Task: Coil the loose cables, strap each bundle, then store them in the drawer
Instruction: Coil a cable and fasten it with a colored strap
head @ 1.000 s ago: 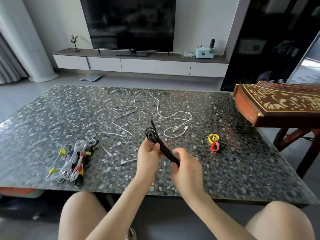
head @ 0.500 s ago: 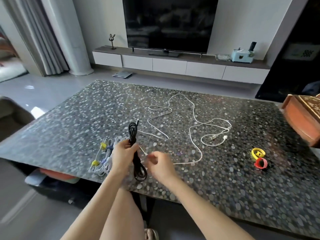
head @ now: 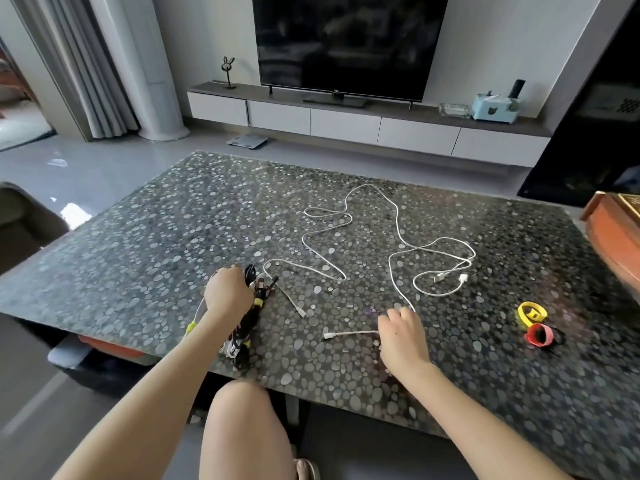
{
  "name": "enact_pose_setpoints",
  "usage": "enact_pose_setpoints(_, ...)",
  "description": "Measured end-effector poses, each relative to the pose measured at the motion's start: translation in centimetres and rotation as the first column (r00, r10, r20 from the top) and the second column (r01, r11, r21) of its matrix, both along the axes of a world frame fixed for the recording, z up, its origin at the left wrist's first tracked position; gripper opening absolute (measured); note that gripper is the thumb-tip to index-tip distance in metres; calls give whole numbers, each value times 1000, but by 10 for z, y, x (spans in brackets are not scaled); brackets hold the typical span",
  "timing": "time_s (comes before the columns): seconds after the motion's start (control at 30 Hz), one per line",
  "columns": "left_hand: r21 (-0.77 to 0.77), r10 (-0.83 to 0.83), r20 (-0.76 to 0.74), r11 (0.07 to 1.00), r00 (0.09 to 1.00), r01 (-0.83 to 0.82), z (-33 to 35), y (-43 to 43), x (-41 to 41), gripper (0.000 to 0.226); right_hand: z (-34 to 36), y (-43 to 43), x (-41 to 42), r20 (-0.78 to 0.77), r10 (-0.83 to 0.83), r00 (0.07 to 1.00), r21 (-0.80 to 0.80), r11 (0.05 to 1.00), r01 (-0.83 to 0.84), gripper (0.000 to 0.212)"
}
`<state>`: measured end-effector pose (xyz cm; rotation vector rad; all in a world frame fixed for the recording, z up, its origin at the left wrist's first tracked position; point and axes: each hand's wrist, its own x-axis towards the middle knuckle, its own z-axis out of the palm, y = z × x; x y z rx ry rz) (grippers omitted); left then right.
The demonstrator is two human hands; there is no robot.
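On the pebble-patterned table (head: 173, 237), my left hand (head: 228, 296) grips a coiled black cable (head: 250, 274) and holds it down on a pile of strapped cable bundles (head: 242, 341) at the near left edge. Most of that pile is hidden under the hand. My right hand (head: 401, 332) rests on the table with its fingers curled over a long loose white cable (head: 398, 233); the plug end sticks out to the left. A second loose white cable (head: 325, 268) snakes across the middle. A yellow strap (head: 531, 311) and a red strap (head: 538, 336) lie at the right.
A carved wooden instrument (head: 613, 230) juts over the table's right edge. My bare knee (head: 242, 427) sits below the near edge. Something orange (head: 110, 345) shows under the table at the left. A TV (head: 346, 43) and a low cabinet (head: 346, 126) stand beyond.
My left hand has carried the black coil down and left onto the bundle pile. My right hand let go of it and moved right onto the white cable. The view turned left.
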<state>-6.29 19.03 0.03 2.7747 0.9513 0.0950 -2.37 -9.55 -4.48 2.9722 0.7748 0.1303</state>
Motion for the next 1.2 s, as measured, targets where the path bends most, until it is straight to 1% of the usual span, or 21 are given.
enact_pose_setpoints(0.1,154,-91,-29,984,995,94,2,0,-2,25,-1,-3,4,-16,35,999,-40,999,-35,15)
enact_pose_setpoints(0.23,186,-82,-53,978,995,90,8,-6,-7,34,0,-9,7,6,55,998,13,998,-55,21)
enact_pose_setpoints(0.3,172,-140,7,976,990,137,16,-24,-7,30,4,-14,9,18,49,999,63,997,-50,22)
enact_pose_setpoints(0.37,133,-289,133,953,948,272,28,-56,-6,27,14,-24,9,47,39,998,162,986,-46,23)
enact_pose_setpoints(0.43,121,-482,261,876,836,467,42,-94,-7,27,28,-33,8,79,55,995,259,963,-74,23)
enact_pose_setpoints(0.5,176,-681,315,727,662,664,54,-133,-7,29,50,-42,6,88,83,993,352,930,-109,22)
enact_pose_setpoints(0.53,209,-760,317,640,567,740,60,-153,-7,30,64,-48,4,81,90,993,406,907,-115,21)
enact_pose_setpoints(0.57,232,-812,310,570,495,789,65,-168,-8,31,77,-51,2,65,98,993,462,879,-117,21)
enact_pose_setpoints(0.6,245,-842,301,521,447,817,71,-185,-7,33,94,-61,-2,53,99,994,522,846,-112,20)
enact_pose_setpoints(0.63,240,-848,296,511,439,825,76,-198,-6,35,110,-69,-5,40,100,994,585,804,-104,17)
enact_pose_setpoints(0.7,193,-821,308,549,481,813,88,-214,-4,36,139,-84,-11,-9,87,996,713,699,-54,9)
enact_pose_setpoints(0.73,162,-814,312,554,490,816,94,-221,-3,31,152,-92,-14,-31,85,996,770,638,-30,7)
enact_pose_setpoints(0.77,107,-815,331,534,477,838,101,-230,-3,24,164,-101,-18,-36,85,996,819,573,-19,10)
enact_pose_setpoints(0.8,1,-801,376,503,466,864,106,-236,-5,20,174,-107,-21,-34,96,995,857,516,-21,13)
enact_pose_setpoints(0.83,-135,-760,439,471,479,872,113,-244,-8,19,184,-113,-24,-25,116,993,885,465,-32,16)
enact_pose_setpoints(0.9,-380,-586,584,414,562,827,130,-253,-12,23,200,-121,-28,9,176,984,917,392,-79,16)
enact_pose_setpoints(0.97,-520,-386,686,333,617,787,153,-255,-14,26,209,-130,-27,18,215,977,934,346,-93,13)
enact_pose_setpoints(1.0,-551,-322,715,286,620,784,166,-253,-14,26,210,-134,-25,1,225,974,941,330,-77,11)
enact_pose_setpoints(1.07,-563,-263,756,204,599,801,191,-245,-16,27,208,-142,-20,-65,246,967,953,302,-13,8)
enact_pose_setpoints(1.13,-557,-188,800,122,570,822,213,-239,-16,30,204,-149,-16,-121,273,954,961,272,44,11)
enact_pose_setpoints(1.2,-554,-103,824,59,557,830,227,-235,-15,34,197,-149,-13,-148,303,941,957,286,59,14)
